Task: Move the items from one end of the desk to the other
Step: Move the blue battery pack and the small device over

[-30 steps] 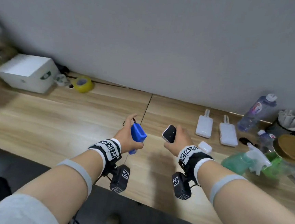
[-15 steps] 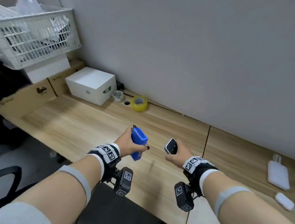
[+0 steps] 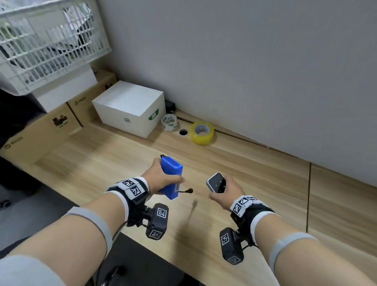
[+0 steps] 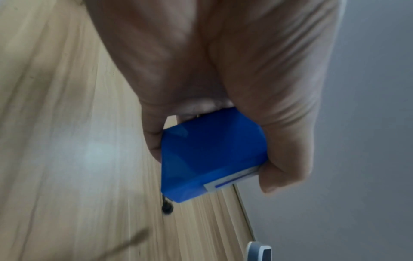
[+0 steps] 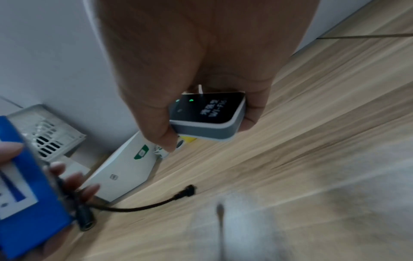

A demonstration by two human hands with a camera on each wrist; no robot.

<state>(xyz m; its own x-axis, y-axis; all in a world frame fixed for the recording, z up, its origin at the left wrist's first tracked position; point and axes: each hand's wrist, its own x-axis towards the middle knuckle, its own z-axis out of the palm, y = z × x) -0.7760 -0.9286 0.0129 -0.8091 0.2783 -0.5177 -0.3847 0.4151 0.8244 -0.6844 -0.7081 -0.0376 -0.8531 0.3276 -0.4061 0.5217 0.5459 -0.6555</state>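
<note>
Over the desk's (image 3: 104, 158) left end, now in view, your left hand (image 3: 161, 179) clutches the blue pack (image 3: 171, 178) and your right hand (image 3: 225, 191) the small device (image 3: 216, 182), both aloft; set-down looks next.

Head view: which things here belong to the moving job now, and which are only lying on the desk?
Part of the job:
- blue battery pack, gripped by the left hand
- small black-screen device, held by the right hand

Just lying about:
- white box
- yellow tape roll
- clear tape roll
- white basket
- cardboard boxes
</note>
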